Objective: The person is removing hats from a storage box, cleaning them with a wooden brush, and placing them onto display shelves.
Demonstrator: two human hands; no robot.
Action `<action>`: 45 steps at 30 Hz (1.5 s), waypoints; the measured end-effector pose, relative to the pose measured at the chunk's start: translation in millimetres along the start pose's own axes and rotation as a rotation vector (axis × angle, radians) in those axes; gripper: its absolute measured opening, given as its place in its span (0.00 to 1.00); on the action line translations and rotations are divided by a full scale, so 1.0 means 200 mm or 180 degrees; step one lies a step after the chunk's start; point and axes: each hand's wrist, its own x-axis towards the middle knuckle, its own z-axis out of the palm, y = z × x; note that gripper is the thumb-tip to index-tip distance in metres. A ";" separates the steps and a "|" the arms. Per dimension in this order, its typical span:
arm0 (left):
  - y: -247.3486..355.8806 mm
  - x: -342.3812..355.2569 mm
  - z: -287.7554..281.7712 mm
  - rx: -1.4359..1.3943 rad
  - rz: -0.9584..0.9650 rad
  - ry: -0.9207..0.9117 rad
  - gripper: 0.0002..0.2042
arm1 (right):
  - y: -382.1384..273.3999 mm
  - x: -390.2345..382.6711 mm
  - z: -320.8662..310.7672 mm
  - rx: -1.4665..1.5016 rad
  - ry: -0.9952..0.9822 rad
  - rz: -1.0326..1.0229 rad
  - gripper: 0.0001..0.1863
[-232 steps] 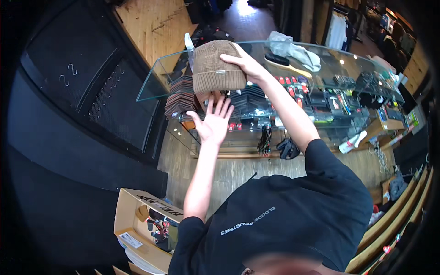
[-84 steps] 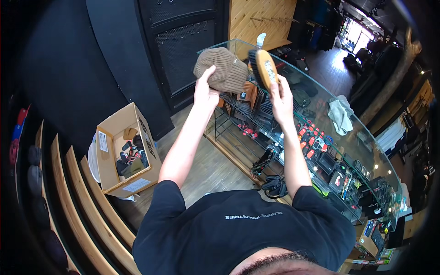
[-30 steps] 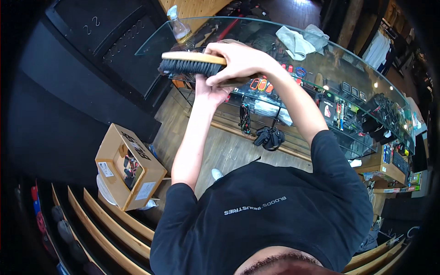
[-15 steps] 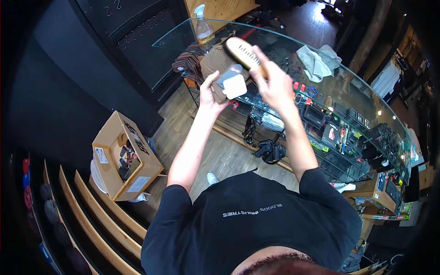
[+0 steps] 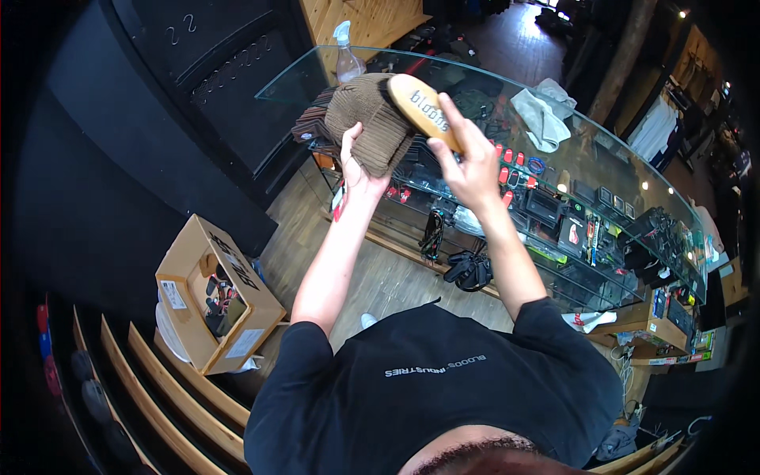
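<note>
My left hand (image 5: pixel 360 170) holds a brown ribbed knit beanie (image 5: pixel 356 111) from below, thumb lying on its near side, above the left end of the glass counter (image 5: pixel 273 89). A small red and white tag (image 5: pixel 339 202) dangles beside my left wrist. My right hand (image 5: pixel 471 154) grips an oval wooden brush (image 5: pixel 423 107), light back facing up, dark bristles against or very close to the beanie's upper right side. A spray bottle (image 5: pixel 348 63) stands behind the beanie, and stacked dark flat goods (image 5: pixel 309 119) lie to its left.
Grey cloths (image 5: pixel 538 119) lie on the counter, with small red items (image 5: pixel 511 158) and other goods in it. An open cardboard box (image 5: pixel 190 313) with mixed items sits at lower left, beside curved wooden slats (image 5: pixel 138 356). A black wall (image 5: pixel 95 150) fills the left; clothes racks (image 5: pixel 657 131) stand at the right.
The brush was level in front of my left hand a second ago and is now tilted beside the beanie. The tags that covered the beanie's front half a second ago have swung off it.
</note>
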 end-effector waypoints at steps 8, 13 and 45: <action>0.11 0.02 -0.03 -0.0137 -0.0508 0.0268 0.17 | -0.09 -0.24 0.27 0.0601 -0.0305 0.0246 0.33; 0.15 0.04 -0.04 0.0042 -0.0652 -0.0325 0.23 | -0.02 -0.23 0.21 0.0680 -0.0797 -0.0040 0.33; -0.74 -0.28 0.33 0.1020 -0.0784 -0.0656 0.29 | 0.09 -0.57 -0.73 -0.0214 0.0885 0.0081 0.33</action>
